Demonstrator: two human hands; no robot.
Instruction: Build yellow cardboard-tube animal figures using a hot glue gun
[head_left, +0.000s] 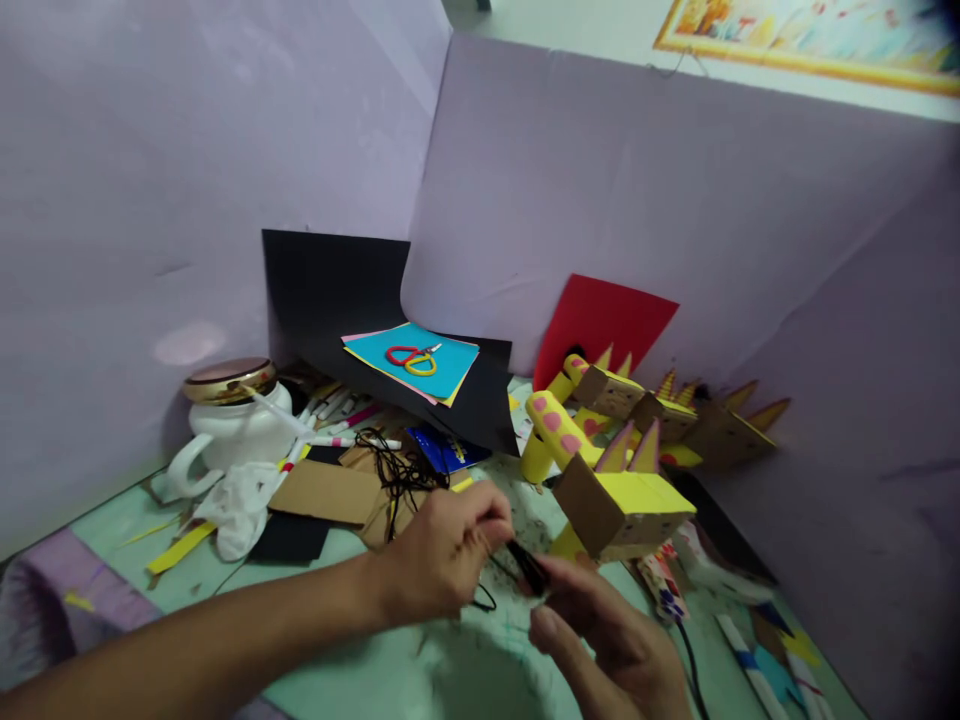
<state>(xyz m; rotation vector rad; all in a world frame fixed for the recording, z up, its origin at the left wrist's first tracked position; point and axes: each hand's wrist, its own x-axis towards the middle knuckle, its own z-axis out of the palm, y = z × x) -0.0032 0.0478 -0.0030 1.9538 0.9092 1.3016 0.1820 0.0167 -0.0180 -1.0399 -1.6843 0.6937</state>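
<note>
My left hand [457, 545] is closed in a pinch on one end of a small dark bundle, which looks like wound black cord [529, 568]. The bundle's other end rests against the fingers of my right hand [607, 640], whose thumb is bent a little apart below it. A thin loop of cord hangs under my left hand. Behind that hand, a loose tangle of black cord [397, 470] lies over brown cardboard pieces [326, 490]. Nearest to my right hand stands a yellow and cardboard animal figure [615, 500] with pointed spikes and a pink-spotted tail.
More such figures [667, 415] stand behind on the right, near a red sheet [600, 320]. Red-and-yellow scissors [414, 358] lie on coloured paper [457, 360] over black card [330, 290]. A white mug [232, 430] with a gold-rimmed lid, tissue [240, 510] and markers crowd the left.
</note>
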